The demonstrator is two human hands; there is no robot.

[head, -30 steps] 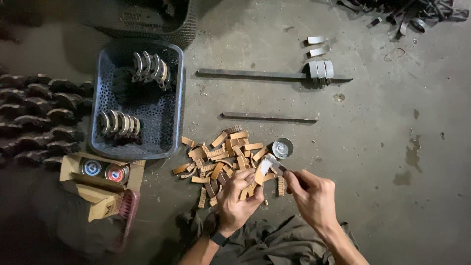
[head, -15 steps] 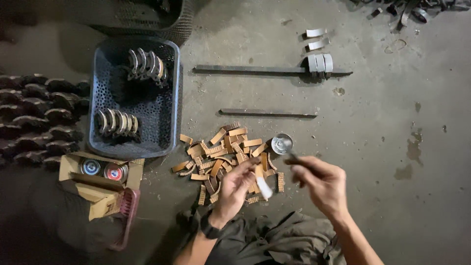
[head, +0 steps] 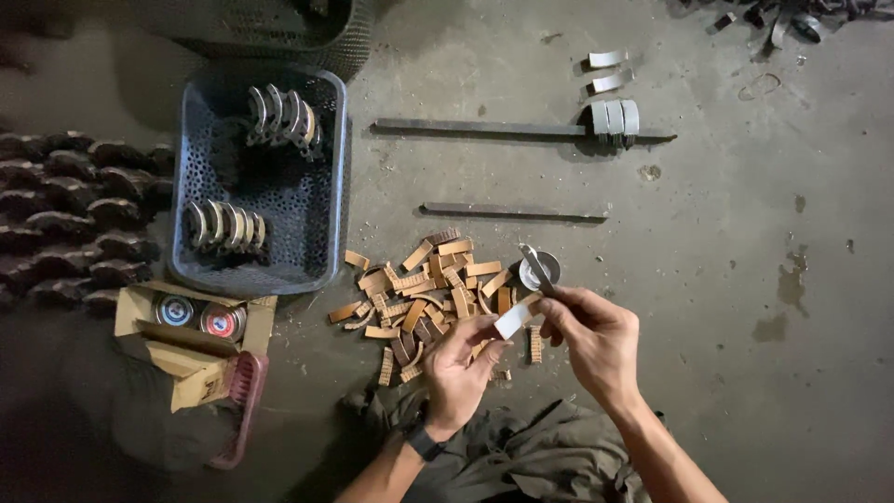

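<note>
The concrete floor (head: 726, 279) carried all items. A perforated dark plastic basket (head: 326, 186) lay well to the upper left of the left hand (head: 463, 368) and held two rows of curved metal shoes (head: 223, 225). Stacked dark curved parts (head: 74, 224) lay further left of the basket. A long flat metal bar (head: 484, 127) lay well above both hands, with three pale curved pieces (head: 616, 119) set on its right end; a shorter bar (head: 512, 212) lay between it and the hands. An open cardboard box (head: 191, 321) with two round tins stood to the left of the left hand. A heap of tan lining strips (head: 419, 289) lay just above and to the left of the left hand, partly under it. A small open round tin (head: 539, 271) stood just above the right hand (head: 596, 340). The left hand was closed in a pinch on a pale curved piece (head: 512, 321), held between both hands above the strips. The right hand was closed on a slim tool (head: 537, 270), whose tip reached over the tin; whether it touched the tin could not be determined.
</note>
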